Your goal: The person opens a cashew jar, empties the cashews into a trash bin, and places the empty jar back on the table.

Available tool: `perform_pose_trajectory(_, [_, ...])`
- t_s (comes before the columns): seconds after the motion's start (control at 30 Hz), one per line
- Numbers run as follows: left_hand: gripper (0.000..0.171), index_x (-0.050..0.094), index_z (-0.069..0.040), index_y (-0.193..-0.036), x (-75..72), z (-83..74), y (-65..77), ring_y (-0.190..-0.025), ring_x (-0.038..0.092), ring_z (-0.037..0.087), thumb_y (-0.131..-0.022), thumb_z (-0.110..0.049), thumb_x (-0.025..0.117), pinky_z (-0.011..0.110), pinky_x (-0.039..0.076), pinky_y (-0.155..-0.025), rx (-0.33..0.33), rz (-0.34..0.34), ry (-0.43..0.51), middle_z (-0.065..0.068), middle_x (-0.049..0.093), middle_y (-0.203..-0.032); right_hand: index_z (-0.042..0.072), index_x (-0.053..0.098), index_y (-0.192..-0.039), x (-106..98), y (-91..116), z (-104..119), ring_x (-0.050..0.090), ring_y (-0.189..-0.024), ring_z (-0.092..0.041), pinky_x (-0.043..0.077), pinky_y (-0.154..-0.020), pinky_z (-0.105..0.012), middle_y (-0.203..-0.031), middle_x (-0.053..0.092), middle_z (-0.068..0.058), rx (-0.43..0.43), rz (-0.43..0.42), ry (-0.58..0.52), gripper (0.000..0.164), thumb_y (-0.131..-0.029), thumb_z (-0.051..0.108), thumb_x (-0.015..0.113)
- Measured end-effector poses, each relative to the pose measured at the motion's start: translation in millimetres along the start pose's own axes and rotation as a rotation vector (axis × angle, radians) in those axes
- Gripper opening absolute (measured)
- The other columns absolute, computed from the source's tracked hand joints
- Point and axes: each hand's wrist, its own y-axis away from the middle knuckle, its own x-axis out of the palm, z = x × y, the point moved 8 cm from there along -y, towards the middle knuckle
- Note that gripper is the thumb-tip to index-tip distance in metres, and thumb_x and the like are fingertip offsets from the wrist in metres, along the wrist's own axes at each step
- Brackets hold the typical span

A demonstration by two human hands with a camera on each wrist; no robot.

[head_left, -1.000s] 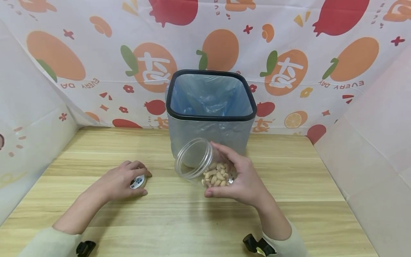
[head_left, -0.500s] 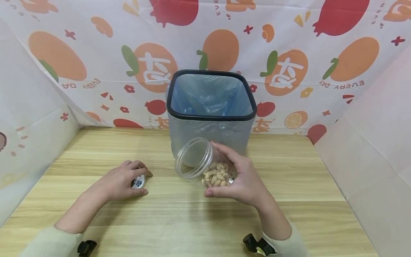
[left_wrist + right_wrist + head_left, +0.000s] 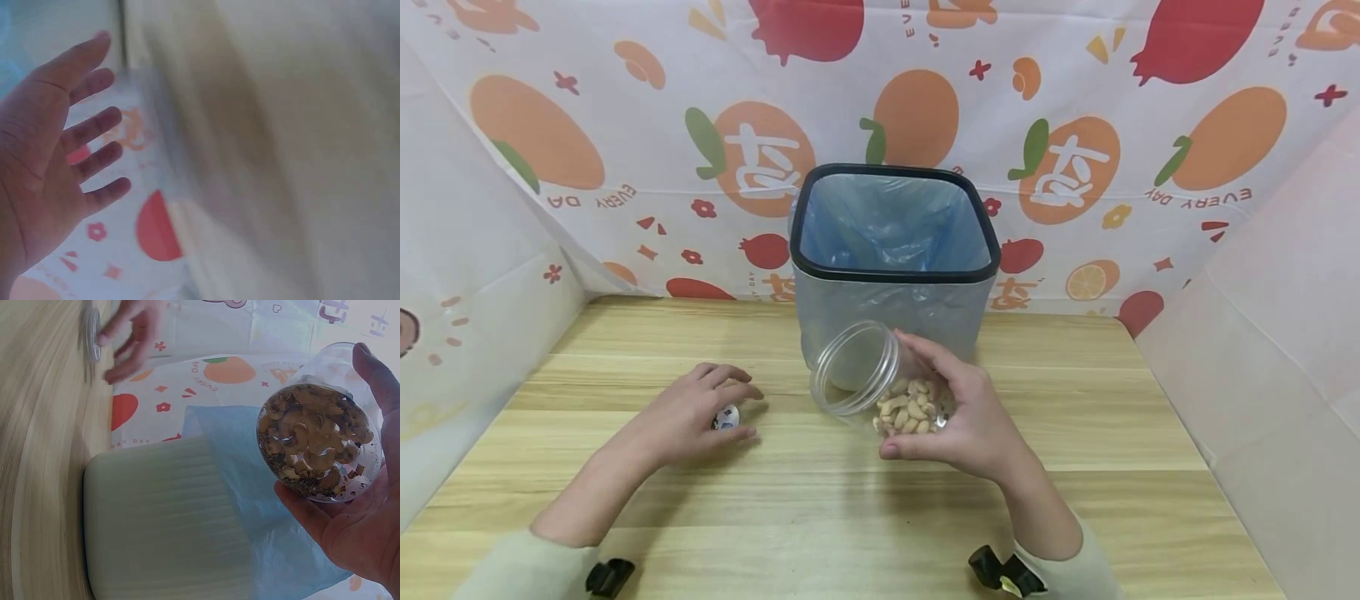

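My right hand grips a clear plastic jar, its uncovered mouth tilted to the left. Cashew nuts lie in the jar's lower part; in the right wrist view, dark crumbs show among the cashews at its base. To the left, my left hand hovers just over a round lid with a printed white top, which rests on the table. Its fingers are spread and hold nothing, as the left wrist view of the hand also shows. Part of the lid is hidden beneath that hand.
Behind the jar stands a pale trash bin with a black rim and a blue plastic liner. A fruit-print cloth hangs behind the wooden table, with white cloth walls at both sides.
My left hand has let go of the lid, its fingers straightening as it shifts slightly right and up. The right hand and the jar stay nearly still.
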Motion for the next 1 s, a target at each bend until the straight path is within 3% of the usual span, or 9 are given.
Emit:
perform_pose_trajectory(0.1, [0.04,0.065,-0.023,-0.108,-28.1,-15.4,-9.1,-0.109,0.049,0.023,-0.074,-0.041,0.073,0.045,0.043,-0.088,0.068,-0.137,-0.004,0.001,0.058,-0.113,0.01,0.045,-0.134,1.1,-0.7,-0.2,0.054,-0.112,-0.017,0.042,-0.095,-0.043,-0.128,0.054,-0.001,-0.001,0.004,-0.012,0.094,-0.051,0.01,0.089])
perform_pose_trajectory(0.33, [0.029,0.068,-0.014,-0.102,-109.6,-64.9,-25.2,-0.095,0.057,0.019,-0.077,-0.029,0.071,0.034,0.046,-0.078,0.248,-0.529,0.028,-0.002,0.064,-0.1,0.009,0.044,-0.134,3.5,-1.1,-2.4,0.056,-0.11,-0.021,0.044,-0.092,-0.046,-0.126,0.055,-0.01,-0.007,0.017,-0.052,0.094,-0.052,0.007,0.089])
perform_pose_trajectory(0.47, [0.024,0.069,-0.009,-0.097,-142.6,-89.6,-34.3,-0.088,0.058,0.022,-0.08,-0.025,0.067,0.032,0.046,-0.076,0.33,-0.682,0.028,0.002,0.066,-0.094,0.009,0.044,-0.134,4.8,-0.9,-3.7,0.056,-0.11,-0.022,0.044,-0.092,-0.045,-0.126,0.055,-0.009,-0.003,0.018,-0.062,0.094,-0.051,0.007,0.089])
perform_pose_trajectory(0.57, [0.022,0.069,-0.008,-0.097,-158.9,-102.4,-42.9,-0.087,0.058,0.023,-0.078,-0.021,0.067,0.033,0.046,-0.075,0.365,-0.727,0.015,0.003,0.066,-0.094,0.01,0.044,-0.134,4.8,-0.4,-4.2,0.055,-0.111,-0.021,0.043,-0.093,-0.045,-0.127,0.054,-0.007,0.005,0.014,-0.056,0.094,-0.051,0.008,0.089])
perform_pose_trajectory(0.83, [0.019,0.069,-0.006,-0.093,-183.7,-122.1,-58.9,-0.091,0.057,0.026,-0.074,-0.012,0.07,0.034,0.046,-0.077,0.406,-0.744,0.005,0.006,0.065,-0.096,0.011,0.045,-0.134,3.6,-0.7,-3.7,0.055,-0.111,-0.018,0.044,-0.092,-0.045,-0.128,0.054,-0.002,0.012,0.009,-0.032,0.093,-0.051,0.01,0.089])
perform_pose_trajectory(1.0, [0.035,0.067,-0.004,-0.106,-189.3,-131.1,-69.1,-0.108,0.054,0.028,-0.072,-0.009,0.075,0.034,0.044,-0.09,0.462,-0.691,-0.002,0.01,0.062,-0.112,0.011,0.045,-0.134,3.7,-1.3,-3.2,0.054,-0.113,-0.018,0.043,-0.094,-0.045,-0.13,0.053,-0.001,0.005,0.012,-0.03,0.093,-0.051,0.011,0.089])
